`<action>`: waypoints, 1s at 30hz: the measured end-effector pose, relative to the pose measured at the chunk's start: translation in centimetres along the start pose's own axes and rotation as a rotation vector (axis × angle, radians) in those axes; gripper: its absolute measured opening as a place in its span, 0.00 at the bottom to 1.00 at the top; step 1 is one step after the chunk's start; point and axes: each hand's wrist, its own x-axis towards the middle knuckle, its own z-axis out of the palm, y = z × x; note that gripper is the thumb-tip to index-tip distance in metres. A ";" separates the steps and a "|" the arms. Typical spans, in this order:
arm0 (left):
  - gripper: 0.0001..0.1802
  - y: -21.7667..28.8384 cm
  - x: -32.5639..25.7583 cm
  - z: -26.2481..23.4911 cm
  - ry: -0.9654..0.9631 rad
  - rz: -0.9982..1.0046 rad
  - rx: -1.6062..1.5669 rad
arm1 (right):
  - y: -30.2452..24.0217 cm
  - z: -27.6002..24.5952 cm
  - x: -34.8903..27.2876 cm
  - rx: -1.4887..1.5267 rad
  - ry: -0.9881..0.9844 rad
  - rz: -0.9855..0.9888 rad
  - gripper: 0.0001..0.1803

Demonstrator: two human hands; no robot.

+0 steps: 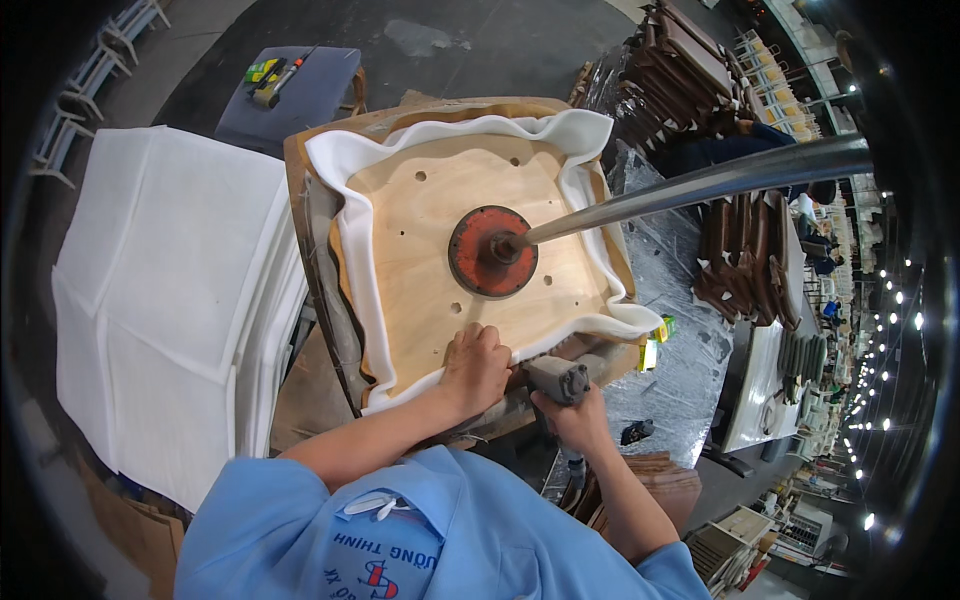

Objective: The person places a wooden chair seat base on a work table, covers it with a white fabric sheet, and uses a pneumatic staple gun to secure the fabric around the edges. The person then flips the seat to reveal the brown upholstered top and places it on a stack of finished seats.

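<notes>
A plywood seat board (430,250) lies on a work stand, wrapped by white foam (345,165) and tan cover material at its edges. A red round press disc (490,250) on a steel rod (700,182) bears on the board's middle. My left hand (475,365) is closed over the foam edge at the board's near side, pulling it onto the wood. My right hand (575,415) grips a grey pneumatic staple gun (558,378), its nose against the same near edge, just right of my left hand.
A tall stack of white foam sheets (170,290) stands to the left. A dark stool (300,90) holding small tools is behind. Stacked dark chair frames (740,250) fill the right, with plastic-covered pieces (670,350) next to the stand. Wooden boards (660,480) lie below right.
</notes>
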 end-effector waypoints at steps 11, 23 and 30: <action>0.02 -0.3 0.0 0.4 0.002 -0.046 -0.028 | -0.1 0.9 -1.0 0.104 -0.020 0.020 0.23; 0.03 -1.8 1.2 -0.3 -0.078 0.121 0.050 | -0.8 1.6 -2.1 0.108 0.019 0.051 0.21; 0.03 -1.6 1.2 -0.5 -0.075 0.155 0.049 | -1.1 2.6 -1.9 0.094 0.020 0.017 0.20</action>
